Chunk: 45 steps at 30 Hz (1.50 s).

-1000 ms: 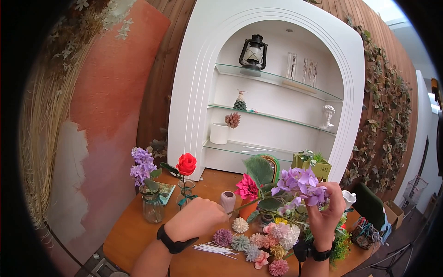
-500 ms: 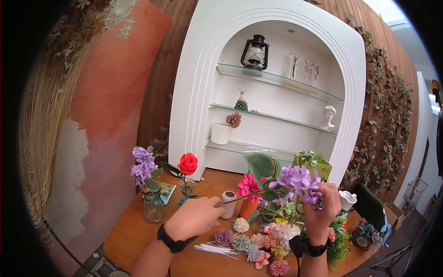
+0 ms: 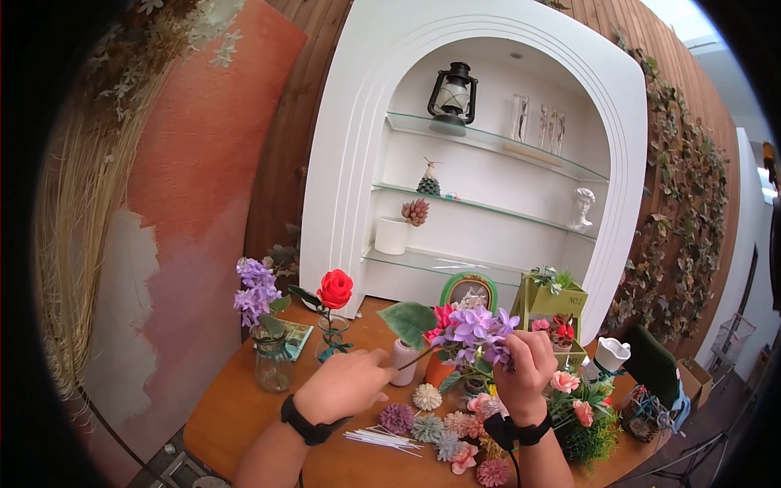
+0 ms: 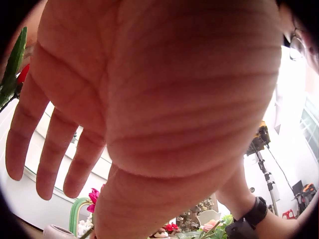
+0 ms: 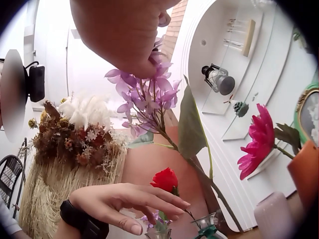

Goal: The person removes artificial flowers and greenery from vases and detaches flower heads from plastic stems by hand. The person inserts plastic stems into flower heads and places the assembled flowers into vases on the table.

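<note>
My right hand (image 3: 525,366) pinches the blossoms of a purple artificial flower (image 3: 472,333) above the table. Its brown stem (image 5: 219,194) carries a large green leaf (image 3: 409,324) and slants down toward my left side. With fingers spread and extended, my left hand (image 3: 346,384) hovers near the stem's lower end. The left wrist view shows the palm (image 4: 174,99) and straight fingers (image 4: 52,154) with nothing in them. Behind the stem stands a small pale pink ribbed vase (image 3: 403,362). An orange vase (image 3: 439,372) beside it holds a magenta flower (image 5: 258,142).
At left, glass vases hold a purple flower (image 3: 256,289) and a red rose (image 3: 335,289). White sticks (image 3: 382,441) and several loose flower heads (image 3: 427,429) lie in front. Right are a green box (image 3: 553,301), a white vase (image 3: 610,355) and a basket of ribbons (image 3: 647,411).
My left fingers, curled at the stem's lower end a second ago, have loosened and spread off it. My right hand has carried the purple flower left and slightly down.
</note>
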### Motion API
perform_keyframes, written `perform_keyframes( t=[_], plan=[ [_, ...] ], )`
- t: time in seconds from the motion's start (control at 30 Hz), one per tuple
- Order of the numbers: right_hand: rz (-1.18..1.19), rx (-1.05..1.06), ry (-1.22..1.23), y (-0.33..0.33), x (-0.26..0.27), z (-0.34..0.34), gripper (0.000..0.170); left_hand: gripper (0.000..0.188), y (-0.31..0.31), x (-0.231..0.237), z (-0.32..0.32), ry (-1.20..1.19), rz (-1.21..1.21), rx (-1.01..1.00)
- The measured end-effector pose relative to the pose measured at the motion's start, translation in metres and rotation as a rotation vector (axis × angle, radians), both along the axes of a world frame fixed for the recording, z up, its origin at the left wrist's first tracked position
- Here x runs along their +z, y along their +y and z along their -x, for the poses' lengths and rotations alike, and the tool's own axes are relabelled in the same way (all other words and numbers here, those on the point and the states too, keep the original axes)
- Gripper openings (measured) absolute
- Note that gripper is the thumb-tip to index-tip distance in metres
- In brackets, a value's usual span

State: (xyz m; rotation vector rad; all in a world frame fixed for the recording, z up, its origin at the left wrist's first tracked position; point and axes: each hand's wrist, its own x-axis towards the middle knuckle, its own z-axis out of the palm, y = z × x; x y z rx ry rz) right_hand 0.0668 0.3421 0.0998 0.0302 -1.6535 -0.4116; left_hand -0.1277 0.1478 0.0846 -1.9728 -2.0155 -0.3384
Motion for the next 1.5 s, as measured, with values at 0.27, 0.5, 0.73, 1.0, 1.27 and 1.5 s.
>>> perform_keyframes(
  t=[0.27, 0.5, 0.73, 1.0, 1.27, 1.5],
  plan=[
    [0.035, 0.111, 0.021, -0.009, 0.002, -0.004, 0.036, 0.057, 0.007, -0.003, -0.003, -0.053, -0.053, -0.152],
    [0.01, 0.132, 0.004, -0.017, 0.007, -0.008, 0.036, 0.022, 0.011, 0.001, -0.005, -0.036, 0.05, -0.059],
    [0.01, 0.139, 0.002, -0.016, 0.008, -0.012, 0.038, 0.018, 0.014, 0.0, -0.005, -0.134, 0.079, -0.208],
    [0.015, 0.163, 0.001, -0.016, 0.009, -0.014, 0.042, 0.021, 0.026, -0.02, 0.01, -0.015, -0.095, -0.22],
    [0.022, 0.201, -0.24, -0.014, 0.016, -0.017, 0.049, 0.036, 0.026, -0.022, 0.015, 0.068, -0.306, -0.147],
    [-0.03, 0.198, -0.3, -0.012, 0.014, -0.019, 0.042, 0.035, 0.015, -0.012, 0.007, 0.03, -0.019, 0.062]
  ],
)
